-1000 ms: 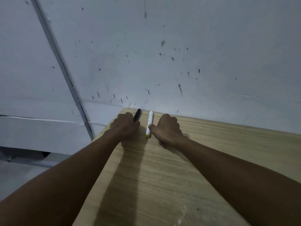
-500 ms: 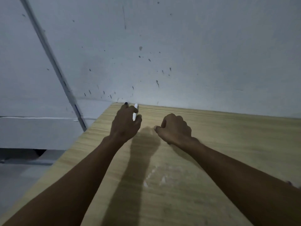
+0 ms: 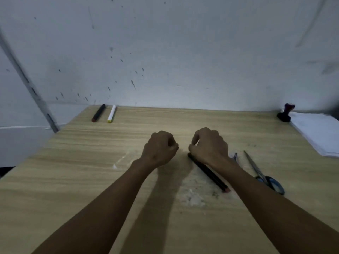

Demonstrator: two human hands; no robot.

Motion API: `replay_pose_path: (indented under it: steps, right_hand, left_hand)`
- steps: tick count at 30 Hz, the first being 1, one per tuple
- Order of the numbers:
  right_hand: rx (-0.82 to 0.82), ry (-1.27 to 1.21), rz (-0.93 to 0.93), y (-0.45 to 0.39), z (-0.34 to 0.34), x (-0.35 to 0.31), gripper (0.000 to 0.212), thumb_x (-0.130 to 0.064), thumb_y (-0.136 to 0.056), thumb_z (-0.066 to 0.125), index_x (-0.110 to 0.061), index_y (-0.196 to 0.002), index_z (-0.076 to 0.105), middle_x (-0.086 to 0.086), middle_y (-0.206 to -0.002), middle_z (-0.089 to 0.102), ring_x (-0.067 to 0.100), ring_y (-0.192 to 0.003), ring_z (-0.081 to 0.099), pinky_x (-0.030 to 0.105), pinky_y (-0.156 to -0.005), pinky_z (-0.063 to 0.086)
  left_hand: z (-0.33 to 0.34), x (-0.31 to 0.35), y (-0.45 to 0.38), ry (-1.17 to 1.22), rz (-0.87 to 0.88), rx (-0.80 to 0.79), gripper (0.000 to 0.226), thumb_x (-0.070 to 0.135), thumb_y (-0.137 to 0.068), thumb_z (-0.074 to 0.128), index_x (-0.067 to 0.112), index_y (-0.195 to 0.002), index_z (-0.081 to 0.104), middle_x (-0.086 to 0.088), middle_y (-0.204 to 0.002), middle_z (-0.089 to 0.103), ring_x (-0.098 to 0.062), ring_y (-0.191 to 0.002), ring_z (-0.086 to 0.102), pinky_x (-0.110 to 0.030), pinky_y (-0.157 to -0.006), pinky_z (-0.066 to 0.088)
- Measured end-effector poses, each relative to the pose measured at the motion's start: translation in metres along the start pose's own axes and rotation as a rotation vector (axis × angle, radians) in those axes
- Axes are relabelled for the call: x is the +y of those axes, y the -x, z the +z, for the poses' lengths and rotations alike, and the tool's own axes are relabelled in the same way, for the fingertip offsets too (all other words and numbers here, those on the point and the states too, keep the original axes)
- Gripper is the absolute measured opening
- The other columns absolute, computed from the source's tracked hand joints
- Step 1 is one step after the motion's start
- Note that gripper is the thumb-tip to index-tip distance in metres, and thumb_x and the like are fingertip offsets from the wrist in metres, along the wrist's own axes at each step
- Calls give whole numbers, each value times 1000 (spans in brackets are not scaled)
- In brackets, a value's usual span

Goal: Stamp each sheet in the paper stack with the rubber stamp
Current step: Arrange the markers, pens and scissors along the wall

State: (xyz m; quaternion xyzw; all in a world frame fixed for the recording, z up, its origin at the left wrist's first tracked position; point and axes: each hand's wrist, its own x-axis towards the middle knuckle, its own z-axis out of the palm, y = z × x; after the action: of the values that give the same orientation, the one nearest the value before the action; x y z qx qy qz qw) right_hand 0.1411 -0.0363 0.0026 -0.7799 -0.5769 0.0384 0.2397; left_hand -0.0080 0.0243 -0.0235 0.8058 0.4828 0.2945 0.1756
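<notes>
Both hands sit mid-table, side by side and just apart. Left hand (image 3: 160, 147): fingers curled into a loose fist, nothing visible in it. Right hand (image 3: 209, 146): fingers curled downward over the far end of a black marker (image 3: 211, 174) that lies flat on the table (image 3: 73, 180); whether it actually grips the marker or only hovers over it cannot be told, since the fingertips are hidden under the knuckles.

Stamp (image 3: 285, 113): far to the right of the right hand, at the back edge of the table against the wall, tilted, dark base with a red-topped handle. It stands just beside the far corner of the paper stack (image 3: 319, 132), possibly touching it; contact not resolvable. The stack lies well to the right of the right hand, partly cut off by the frame edge. Top sheet appears blank, though it is too pale and distant to be certain.

Other items: scissors (image 3: 264, 174) just right of the right forearm; a small pointed metal object (image 3: 235, 157) between the scissors and the right wrist, not identifiable; a black pen (image 3: 98, 113) and white pen (image 3: 111, 113) side by side, far to the left of the left hand, near the wall.

Progress, as judged: no stamping evident. Neither hand is near the stamp or the stack; no inked mark is seen. The whole stack appears left to do. Current activity looks like handling pens, not the task proper.
</notes>
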Motion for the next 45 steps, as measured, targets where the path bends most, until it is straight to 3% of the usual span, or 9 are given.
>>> replay_pose_path:
  steps: [6, 10, 14, 18, 23, 31, 37, 41, 45]
  right_hand:
    - [0, 158, 103, 30, -37, 62, 21, -28, -82, 63, -18, -99, 58, -1, -87, 44, 22, -78, 45, 30, -68, 36]
    - [-28, 214, 179, 44, -46, 87, 28, -39, -85, 63, -16, -100, 55, -3, -78, 41, 23, -76, 49, 29, -65, 38]
    - [-55, 219, 169, 49, -38, 100, 44, -54, -86, 59, -17, -109, 52, 4, -100, 56, 24, -89, 58, 30, -68, 40]
    - [-68, 175, 168, 50, -29, 105, 47, -49, -85, 63, -13, -112, 50, 8, -108, 57, 27, -94, 59, 30, -67, 41]
    - [-45, 85, 210, 45, -23, 98, 20, -30, -85, 63, -13, -88, 52, 6, -89, 57, 24, -78, 58, 30, -63, 47]
    - [-66, -42, 208, 35, -7, 61, 21, -36, -82, 64, -16, -80, 57, 3, -76, 60, 23, -67, 59, 25, -52, 36]
    - [-91, -161, 139, 14, 15, 6, 20, -32, -77, 68, -14, -77, 59, 1, -71, 58, 18, -60, 53, 23, -49, 28]
    - [-122, -174, 71, -12, 38, -35, 22, -35, -76, 69, -18, -78, 56, -1, -76, 58, 17, -63, 54, 23, -51, 32]
    - [-149, -159, 19, -48, 70, -73, 26, -32, -78, 68, -19, -71, 46, 3, -82, 58, 22, -71, 58, 24, -52, 33]
  left_hand:
    - [36, 59, 21, -156, -198, -150, 42, 55, -86, 56, 14, -82, 52, -8, -92, 60, -27, -82, 61, -35, -68, 48]
    - [52, 87, 32, -289, -280, -218, 55, 70, -83, 48, 15, -79, 50, -4, -88, 58, -26, -79, 60, -34, -73, 46]
    - [59, 105, 34, -322, -306, -258, 39, 52, -83, 61, 16, -92, 48, -2, -91, 51, -24, -84, 55, -32, -73, 41]
    - [58, 105, 32, -201, -364, -262, 33, 41, -82, 63, 15, -96, 48, -5, -100, 55, -24, -87, 57, -32, -71, 44]
    - [47, 86, 26, 57, -401, -251, 27, 34, -85, 62, 12, -89, 46, -4, -86, 52, -24, -82, 59, -30, -62, 45]
    - [12, 39, 8, 490, -620, -144, 31, 24, -91, 49, -1, -107, 56, -18, -93, 61, -35, -83, 63, -31, -58, 41]
    - [-24, -13, -8, 419, -653, -123, 33, 20, -83, 50, 1, -109, 54, -19, -102, 61, -35, -91, 63, -28, -58, 41]
    - [-46, -54, -27, 248, -581, -96, 24, 20, -81, 58, 1, -95, 55, -15, -90, 58, -26, -74, 58, -27, -52, 40]
    - [-60, -96, -61, 60, -522, -29, 16, 20, -79, 59, 8, -78, 48, -10, -78, 54, -30, -75, 59, -29, -57, 41]
